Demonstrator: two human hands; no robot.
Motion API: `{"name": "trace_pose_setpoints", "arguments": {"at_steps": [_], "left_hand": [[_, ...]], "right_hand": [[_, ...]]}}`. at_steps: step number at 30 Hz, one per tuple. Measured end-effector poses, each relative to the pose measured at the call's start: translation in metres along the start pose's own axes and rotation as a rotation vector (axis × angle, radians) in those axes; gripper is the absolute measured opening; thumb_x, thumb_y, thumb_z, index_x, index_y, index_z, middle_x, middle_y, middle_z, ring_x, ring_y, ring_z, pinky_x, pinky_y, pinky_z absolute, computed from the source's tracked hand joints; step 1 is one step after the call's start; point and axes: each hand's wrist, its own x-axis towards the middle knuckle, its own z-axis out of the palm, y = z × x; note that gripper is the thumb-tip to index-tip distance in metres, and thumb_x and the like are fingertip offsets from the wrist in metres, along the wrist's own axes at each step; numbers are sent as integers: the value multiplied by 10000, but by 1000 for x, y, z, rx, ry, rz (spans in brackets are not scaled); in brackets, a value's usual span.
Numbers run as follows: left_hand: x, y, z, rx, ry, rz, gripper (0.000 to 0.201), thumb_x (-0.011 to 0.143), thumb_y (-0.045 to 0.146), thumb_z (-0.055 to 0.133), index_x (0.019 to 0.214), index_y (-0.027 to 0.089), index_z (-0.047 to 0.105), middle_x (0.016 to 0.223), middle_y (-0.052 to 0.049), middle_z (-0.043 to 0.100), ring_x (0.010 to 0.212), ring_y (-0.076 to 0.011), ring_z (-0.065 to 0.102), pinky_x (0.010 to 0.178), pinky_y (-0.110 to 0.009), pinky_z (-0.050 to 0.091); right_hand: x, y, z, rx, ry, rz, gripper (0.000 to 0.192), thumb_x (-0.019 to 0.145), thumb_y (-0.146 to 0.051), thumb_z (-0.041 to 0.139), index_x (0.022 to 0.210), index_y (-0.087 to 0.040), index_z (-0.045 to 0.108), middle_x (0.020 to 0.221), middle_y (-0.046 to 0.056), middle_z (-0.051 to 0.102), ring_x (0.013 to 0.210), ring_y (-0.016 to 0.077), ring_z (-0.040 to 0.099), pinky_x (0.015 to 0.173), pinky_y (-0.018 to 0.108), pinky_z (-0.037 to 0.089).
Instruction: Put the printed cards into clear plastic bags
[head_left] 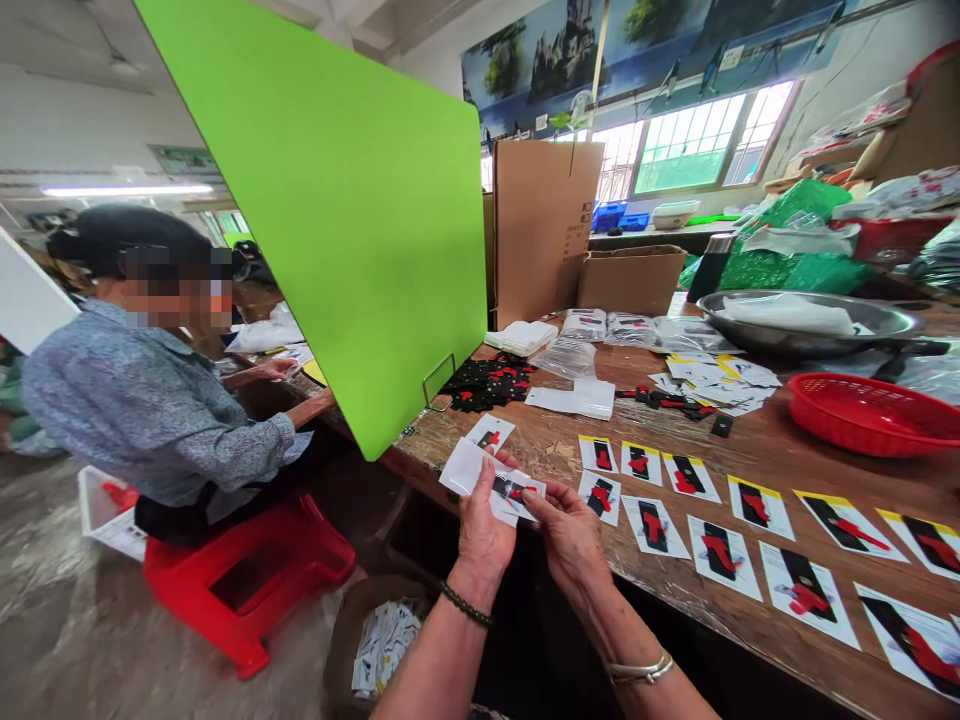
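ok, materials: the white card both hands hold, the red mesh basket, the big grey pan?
White card with a red-and-black piece, pinched by the left hand and right hand: likely matte paperboard, flat with crisp edges. Red mesh basket: probably moulded plastic, uniform glossy lattice. Wide grey pan: looks like dull metal, with a soft sheen along its rim.

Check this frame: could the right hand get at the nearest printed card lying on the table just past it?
Probably yes. The right hand is busy pinching a small packet with the left hand, but the nearest card lies flat just beyond its fingers, uncovered.
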Motion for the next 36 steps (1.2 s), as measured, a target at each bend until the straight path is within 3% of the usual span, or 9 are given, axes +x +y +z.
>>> {"name": "trace_pose_setpoints", "arguments": {"at_steps": [6, 11, 14, 17, 23, 29, 34, 36], "left_hand": [[2, 0, 3, -30, 35, 7, 155, 808, 203, 691, 948, 139, 675, 866, -60, 709, 781, -165, 676, 790, -316, 530], [-1, -2, 6, -10, 59, -17, 125, 819, 205, 672, 917, 129, 686, 829, -57, 707, 746, -156, 673, 759, -291, 531], [-3, -4, 5, -1, 31, -33, 135, 821, 209, 667, 925, 125, 688, 832, -52, 706, 740, -152, 672, 742, -281, 535], [-4, -3, 4, 33, 7, -3, 165, 816, 188, 667, 971, 133, 685, 875, -55, 711, 764, -153, 672, 724, -274, 535], [-2, 3, 3, -37, -56, -108, 175, 844, 198, 626, 1000, 141, 680, 974, -90, 714, 896, -199, 676, 824, -349, 536], [-1, -1, -1, -11, -11, -117, 184, 823, 192, 653, 998, 144, 681, 951, -80, 712, 837, -180, 676, 813, -317, 522], [-2, -1, -1, -26, -53, -134, 168, 851, 190, 618, 1002, 139, 672, 939, -71, 707, 845, -188, 679, 804, -335, 531], [-2, 1, -1, -41, -40, -160, 165, 882, 219, 579, 998, 142, 668, 929, -75, 708, 832, -197, 682, 783, -354, 540]], "right_hand": [[-1, 1, 1, -2, 41, -171, 488, 390, -325, 933, 738, -175, 625, 630, -39, 651, 562, 129, 610, 522, 229, 531], [-5, 5, -1, 26, -128, 41, 526, 389, -339, 955, 753, -159, 620, 671, 1, 696, 563, 138, 632, 521, 232, 548], [-3, 5, -1, -18, -185, 83, 532, 402, -336, 962, 744, -144, 603, 639, 18, 699, 479, 105, 584, 424, 179, 472], [0, 2, 1, -2, -137, 2, 550, 391, -344, 962, 729, -150, 574, 600, 2, 679, 417, 80, 525, 363, 158, 403], [1, -3, 3, -63, 6, -178, 545, 426, -394, 941, 785, -177, 592, 607, -43, 645, 516, 143, 609, 437, 227, 517], [2, 3, -5, -141, -182, 8, 513, 448, -397, 937, 748, -160, 595, 614, 6, 689, 422, 101, 524, 353, 166, 344], [-1, -1, -5, -115, -139, 74, 526, 412, -372, 945, 738, -161, 590, 623, 11, 693, 456, 119, 555, 369, 167, 348], [-4, -6, -5, -118, -188, 117, 507, 422, -361, 941, 750, -156, 612, 640, 8, 692, 466, 110, 550, 382, 163, 346]]}}
